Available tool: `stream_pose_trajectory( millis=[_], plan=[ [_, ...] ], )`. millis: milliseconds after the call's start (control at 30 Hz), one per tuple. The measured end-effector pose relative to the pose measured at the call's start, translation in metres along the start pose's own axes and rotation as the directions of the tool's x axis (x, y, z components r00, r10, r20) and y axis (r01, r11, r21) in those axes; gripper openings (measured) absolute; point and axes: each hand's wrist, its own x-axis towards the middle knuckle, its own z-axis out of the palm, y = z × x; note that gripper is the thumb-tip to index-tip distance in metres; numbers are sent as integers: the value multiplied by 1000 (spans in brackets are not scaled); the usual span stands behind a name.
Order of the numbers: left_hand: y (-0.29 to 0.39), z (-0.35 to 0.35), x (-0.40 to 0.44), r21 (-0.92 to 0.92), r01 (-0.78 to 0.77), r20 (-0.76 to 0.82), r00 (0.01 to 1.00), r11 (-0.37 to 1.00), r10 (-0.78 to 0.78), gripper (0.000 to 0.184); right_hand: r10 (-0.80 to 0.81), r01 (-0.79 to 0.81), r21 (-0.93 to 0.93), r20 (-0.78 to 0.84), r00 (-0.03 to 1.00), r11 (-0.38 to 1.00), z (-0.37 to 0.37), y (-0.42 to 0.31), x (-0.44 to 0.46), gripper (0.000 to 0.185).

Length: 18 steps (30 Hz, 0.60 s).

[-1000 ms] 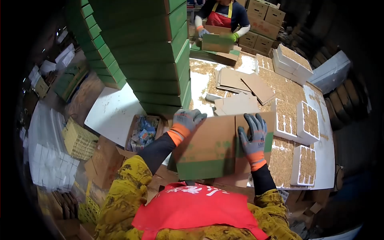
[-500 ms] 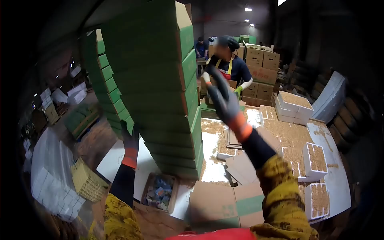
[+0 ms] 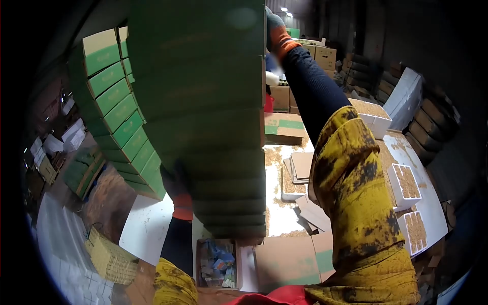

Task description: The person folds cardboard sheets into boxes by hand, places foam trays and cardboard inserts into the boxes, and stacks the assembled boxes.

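A tall stack of green boxes (image 3: 213,101) fills the middle of the view. Low on its left side lies my left hand (image 3: 175,180), dark and blurred against the boxes, its fingers hard to make out. My right hand (image 3: 274,25) is raised to the stack's upper right edge, with its fingers partly hidden behind that edge. Both hands wear grey gloves with orange cuffs. A brown and green carton (image 3: 287,259) lies flat in front of me, touched by neither hand.
Another green box stack (image 3: 114,101) stands at the left. An open carton of small packets (image 3: 217,262) sits below the tall stack. White trays with brown filling (image 3: 405,183) and cardboard pieces (image 3: 313,213) lie on the table. A co-worker is mostly hidden behind the stack.
The tall stack looks nearer and larger. My right hand has moved up and left to its edge, and my left hand is now against its lower side. The brown and green carton was let go earlier.
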Motion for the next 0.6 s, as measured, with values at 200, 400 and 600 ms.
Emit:
stream_pose_trajectory(
  millis=[200,400,600],
  plan=[
    [-9,-7,-8,-32,58,-51,997,998,-59,40,-273,230,267,135,953,936,-36,66,64,45],
    [-14,-8,-10,-34,-14,-86,996,999,11,39,-99,-4,-798,-79,992,602,-109,220,-258,46],
    [-65,-21,2,229,-218,28,976,949,218,45,508,-590,-321,-307,805,741,-39,338,-486,50]
  ],
)
